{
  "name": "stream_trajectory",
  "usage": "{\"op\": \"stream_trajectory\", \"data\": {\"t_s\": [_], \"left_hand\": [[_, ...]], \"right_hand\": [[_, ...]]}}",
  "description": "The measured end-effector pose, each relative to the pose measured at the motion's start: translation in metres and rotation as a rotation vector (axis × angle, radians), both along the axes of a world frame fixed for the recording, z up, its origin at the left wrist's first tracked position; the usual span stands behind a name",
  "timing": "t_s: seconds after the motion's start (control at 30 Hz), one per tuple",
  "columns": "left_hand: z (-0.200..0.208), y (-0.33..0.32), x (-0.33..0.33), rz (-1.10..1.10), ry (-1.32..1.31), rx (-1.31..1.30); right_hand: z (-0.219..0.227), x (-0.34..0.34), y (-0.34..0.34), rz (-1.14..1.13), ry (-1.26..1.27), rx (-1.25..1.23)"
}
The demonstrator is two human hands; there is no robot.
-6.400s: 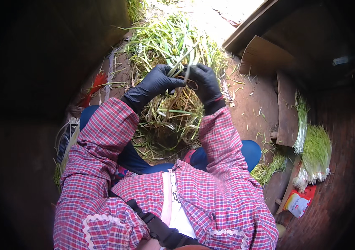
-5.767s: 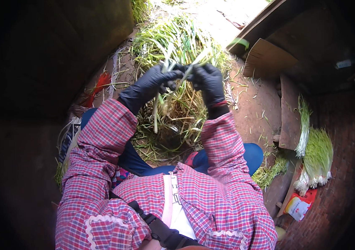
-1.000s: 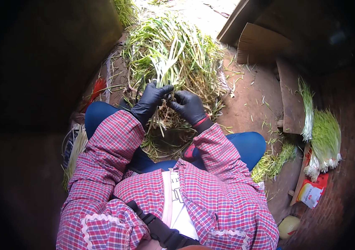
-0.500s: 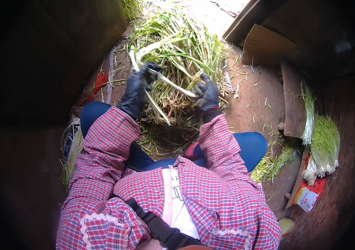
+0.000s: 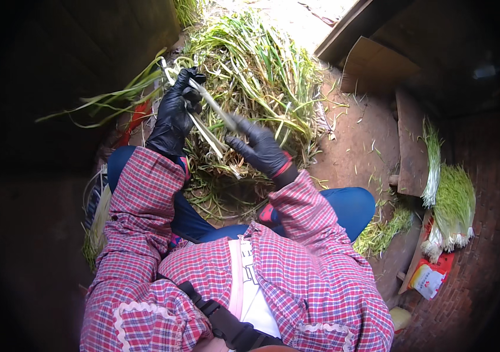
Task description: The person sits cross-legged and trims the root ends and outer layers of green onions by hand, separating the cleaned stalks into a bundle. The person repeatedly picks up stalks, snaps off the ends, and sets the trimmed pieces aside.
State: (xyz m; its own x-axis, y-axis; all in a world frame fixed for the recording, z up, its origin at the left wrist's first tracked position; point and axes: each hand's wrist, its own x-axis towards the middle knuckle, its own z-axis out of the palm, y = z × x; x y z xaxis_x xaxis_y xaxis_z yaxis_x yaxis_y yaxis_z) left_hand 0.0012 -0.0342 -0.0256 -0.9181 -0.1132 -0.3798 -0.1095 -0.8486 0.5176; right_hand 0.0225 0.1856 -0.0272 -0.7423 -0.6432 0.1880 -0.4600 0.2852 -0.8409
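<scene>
The left hand [image 5: 174, 114], in a black glove, has its grip closed around a few pale stalks [image 5: 207, 136] over the near left part of the green pile [image 5: 267, 76]; their leaves trail out to the left. The right hand [image 5: 257, 146], also gloved, is at the lower end of one stalk; blur there hides whether its grip pinches it. Off to the right, tied bunches [image 5: 454, 199] lie beside a red-and-white packet [image 5: 429, 280].
</scene>
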Motion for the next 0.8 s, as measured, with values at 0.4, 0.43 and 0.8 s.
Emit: {"op": "stream_trajectory", "data": {"t_s": [0.4, 0.43, 0.8], "left_hand": [[-0.015, 0.052, 0.032, -0.423, 0.100, -0.413], [-0.013, 0.053, 0.033, -0.446, 0.093, -0.478], [-0.010, 0.060, 0.038, -0.542, 0.127, -0.381]], "right_hand": [[-0.007, 0.002, 0.003, -0.084, -0.395, -0.180], [-0.002, -0.009, 0.005, -0.188, -0.457, -0.209], [-0.015, -0.046, -0.014, -0.286, -0.827, -0.572]]}}
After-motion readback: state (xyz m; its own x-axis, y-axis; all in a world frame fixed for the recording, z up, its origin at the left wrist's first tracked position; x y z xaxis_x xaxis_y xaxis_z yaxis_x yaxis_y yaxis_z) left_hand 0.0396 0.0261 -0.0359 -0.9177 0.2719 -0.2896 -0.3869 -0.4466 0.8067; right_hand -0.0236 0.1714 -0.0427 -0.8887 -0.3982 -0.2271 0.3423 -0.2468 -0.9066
